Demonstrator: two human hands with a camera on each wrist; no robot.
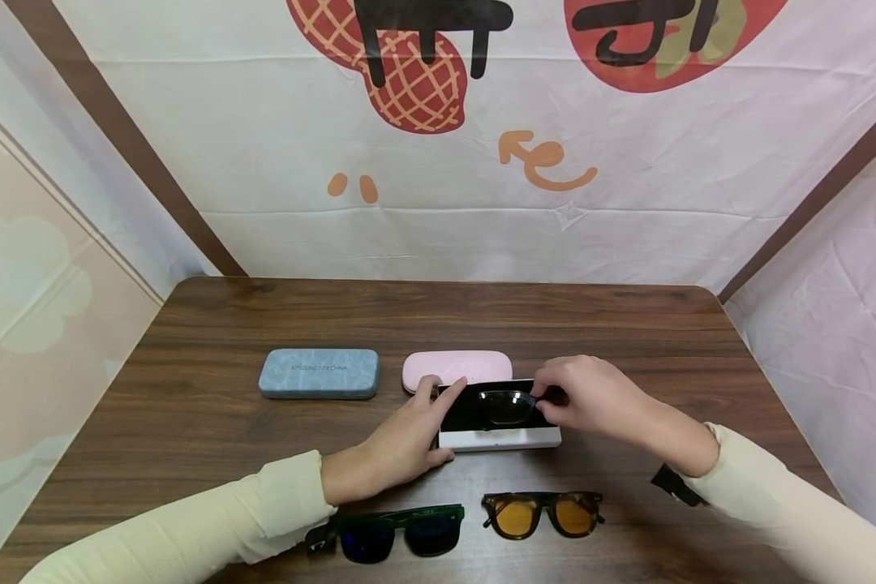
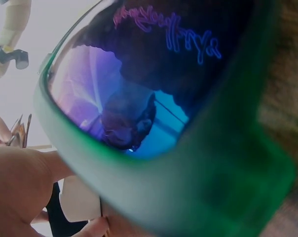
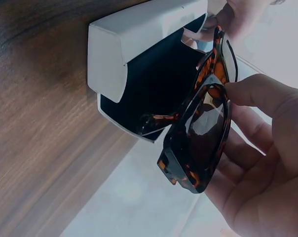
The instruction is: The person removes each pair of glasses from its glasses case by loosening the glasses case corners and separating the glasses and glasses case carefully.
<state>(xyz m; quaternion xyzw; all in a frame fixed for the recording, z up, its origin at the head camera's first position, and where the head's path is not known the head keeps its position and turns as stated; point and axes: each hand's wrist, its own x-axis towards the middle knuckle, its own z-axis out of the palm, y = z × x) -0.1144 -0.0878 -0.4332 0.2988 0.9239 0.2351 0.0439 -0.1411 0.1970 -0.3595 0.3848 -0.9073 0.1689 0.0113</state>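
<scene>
A white glasses case (image 1: 500,440) with a dark lining lies open near the middle of the table. My left hand (image 1: 409,444) grips its left end, thumb at the front and fingers at the raised flap. My right hand (image 1: 593,397) pinches tortoiseshell sunglasses (image 3: 203,133) over the case opening. In the right wrist view, the sunglasses are tilted and thumb and fingers hold the frame; one lens faces that camera. The green-framed sunglasses (image 2: 129,182) fill much of the left wrist view, hiding part of the left hand's hold.
Behind the white case is a pink glasses case (image 1: 456,367), with a blue glasses case (image 1: 319,375) to its left. Green-framed dark sunglasses (image 1: 400,535) lie near the left forearm. Yellow-lensed glasses (image 1: 543,515) lie in front of the white case.
</scene>
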